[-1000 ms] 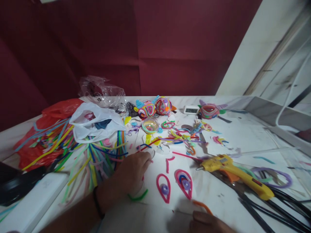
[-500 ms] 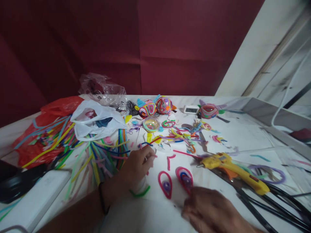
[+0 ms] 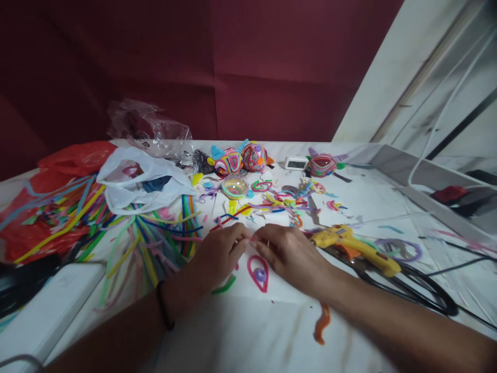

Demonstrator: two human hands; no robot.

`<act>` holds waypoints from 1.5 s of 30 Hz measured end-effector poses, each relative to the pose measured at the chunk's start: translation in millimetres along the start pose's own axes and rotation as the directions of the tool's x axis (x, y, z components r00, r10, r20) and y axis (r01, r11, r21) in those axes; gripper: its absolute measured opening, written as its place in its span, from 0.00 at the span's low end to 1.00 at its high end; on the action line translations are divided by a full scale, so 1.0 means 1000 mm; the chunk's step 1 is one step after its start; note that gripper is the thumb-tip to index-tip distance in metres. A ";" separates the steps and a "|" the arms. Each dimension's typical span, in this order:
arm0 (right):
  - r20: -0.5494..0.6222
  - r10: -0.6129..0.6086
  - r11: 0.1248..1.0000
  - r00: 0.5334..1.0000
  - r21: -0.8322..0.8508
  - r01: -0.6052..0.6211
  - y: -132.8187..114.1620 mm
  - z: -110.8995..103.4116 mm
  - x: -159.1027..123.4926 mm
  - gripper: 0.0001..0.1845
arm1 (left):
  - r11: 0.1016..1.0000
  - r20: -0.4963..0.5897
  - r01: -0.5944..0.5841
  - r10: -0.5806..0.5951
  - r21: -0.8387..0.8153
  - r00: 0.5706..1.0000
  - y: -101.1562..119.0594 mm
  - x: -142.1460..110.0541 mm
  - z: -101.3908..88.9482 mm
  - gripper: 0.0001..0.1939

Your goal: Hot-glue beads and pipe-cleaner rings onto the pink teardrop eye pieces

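My left hand (image 3: 224, 254) is pinched shut on a short pink pipe cleaner piece (image 3: 251, 239). Thumb and finger of my right hand (image 3: 288, 255) meet the same piece, and the two hands nearly touch; the fingers cover most of it. Just below them, a pink teardrop outline (image 3: 264, 288) lies on white paper, with a purple coil (image 3: 259, 274) inside. A curved green pipe cleaner (image 3: 225, 286) rests under my left wrist. An orange wavy piece (image 3: 322, 325) lies below my right forearm. The second teardrop is hidden behind my right hand.
Right of my hands lies a yellow glue gun (image 3: 359, 249) with black cable. Pipe cleaners spill from red (image 3: 77, 155) and white bags (image 3: 171, 191) at left. A clear round dome (image 3: 235, 187), decorated balls (image 3: 256, 157) and a small digital display (image 3: 296, 163) stand behind.
My right hand has moved up and left from the second teardrop to meet my left hand at the pink piece. The camera view has shifted slightly.
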State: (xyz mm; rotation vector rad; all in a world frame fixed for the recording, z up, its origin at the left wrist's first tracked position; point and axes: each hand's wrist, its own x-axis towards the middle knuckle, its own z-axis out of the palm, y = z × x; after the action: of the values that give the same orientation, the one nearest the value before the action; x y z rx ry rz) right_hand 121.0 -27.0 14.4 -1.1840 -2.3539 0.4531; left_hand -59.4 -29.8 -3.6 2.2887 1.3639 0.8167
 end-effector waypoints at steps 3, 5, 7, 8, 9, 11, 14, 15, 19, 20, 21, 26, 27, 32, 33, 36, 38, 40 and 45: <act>0.002 0.030 0.998 1.000 0.060 -0.030 -0.001 -0.002 0.003 0.10 | 1.000 -0.023 -0.029 0.029 -0.011 0.999 0.003 0.001 -0.002 0.06; -0.016 0.059 0.993 0.998 0.106 -0.057 0.000 -0.004 0.004 0.09 | 0.998 -0.028 -0.002 0.001 -0.055 1.000 0.005 0.002 -0.004 0.05; -0.038 0.087 0.984 0.996 0.157 -0.080 0.001 -0.007 0.004 0.08 | 0.993 -0.012 0.045 -0.046 -0.112 0.999 0.006 0.003 -0.004 0.05; -0.049 0.100 0.979 0.994 0.185 -0.089 0.001 -0.008 0.004 0.07 | 0.988 0.001 0.070 -0.070 -0.137 0.998 0.007 0.003 -0.004 0.04; -0.057 0.114 0.972 0.992 0.213 -0.099 0.001 -0.009 0.003 0.07 | 0.983 0.015 0.093 -0.092 -0.160 0.996 0.007 0.003 -0.004 0.04; -0.062 0.142 0.955 0.988 0.271 -0.120 0.002 -0.010 0.002 0.07 | 0.970 0.044 0.136 -0.130 -0.204 0.991 0.006 0.003 -0.003 0.04; -0.039 0.182 0.923 0.983 0.351 -0.157 0.004 -0.009 0.000 0.07 | 0.956 0.074 0.155 -0.141 -0.250 0.987 0.005 0.003 -0.002 0.05; -0.026 0.193 0.911 0.981 0.375 -0.169 0.005 -0.008 -0.001 0.08 | 0.955 0.077 0.151 -0.135 -0.254 0.988 0.004 0.003 -0.002 0.05; 0.031 0.213 0.868 0.977 0.452 -0.204 0.007 -0.006 -0.005 0.11 | 0.965 0.077 0.130 -0.116 -0.227 0.990 0.007 0.003 -0.002 0.05; 0.043 0.212 0.861 0.976 0.465 -0.207 0.007 -0.005 -0.007 0.12 | 0.967 0.078 0.126 -0.111 -0.222 0.991 0.008 0.002 -0.002 0.05; 0.052 0.210 0.856 0.976 0.472 -0.209 0.006 -0.006 -0.008 0.12 | 0.969 0.078 0.115 -0.100 -0.216 0.992 0.008 0.002 -0.002 0.05; 0.051 0.211 0.874 0.976 0.438 -0.212 0.000 -0.007 -0.017 0.11 | 0.993 0.052 -0.012 0.018 -0.119 0.998 0.009 -0.001 0.001 0.05; 0.046 0.210 0.881 0.977 0.423 -0.210 0.000 -0.008 -0.018 0.11 | 0.994 0.053 -0.033 0.038 -0.100 0.998 0.009 -0.002 0.001 0.06; 0.021 0.188 0.922 0.982 0.340 -0.184 0.006 -0.017 -0.018 0.10 | 0.999 0.031 -0.049 0.049 0.000 0.998 0.003 -0.001 0.000 0.06; 0.007 0.187 0.930 0.982 0.321 -0.179 0.009 -0.021 -0.018 0.10 | 0.998 0.014 -0.045 0.044 0.033 0.999 0.001 0.000 -0.001 0.07; -0.069 0.204 0.946 0.977 0.270 -0.178 0.020 -0.036 -0.020 0.12 | 0.993 -0.020 -0.021 0.024 0.112 1.000 -0.007 0.003 -0.003 0.08; -0.123 0.217 0.956 0.969 0.227 -0.185 0.027 -0.047 -0.024 0.13 | 0.987 -0.002 0.015 -0.015 0.162 1.000 -0.012 0.005 -0.004 0.08; -0.175 0.225 0.966 0.959 0.167 -0.196 0.032 -0.057 -0.030 0.15 | 0.973 0.036 0.054 -0.063 0.223 0.997 -0.014 0.006 -0.005 0.09; -0.265 0.291 0.956 0.919 0.065 -0.285 0.043 -0.078 -0.048 0.16 | 0.905 0.149 0.100 -0.175 0.412 0.973 -0.015 0.006 -0.005 0.11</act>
State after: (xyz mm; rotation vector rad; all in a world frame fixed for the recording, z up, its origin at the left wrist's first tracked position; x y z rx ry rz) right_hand 216.6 -35.3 46.8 -1.4878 -1.9444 0.3859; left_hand -69.9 -17.2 -6.4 2.4501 1.7106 0.2856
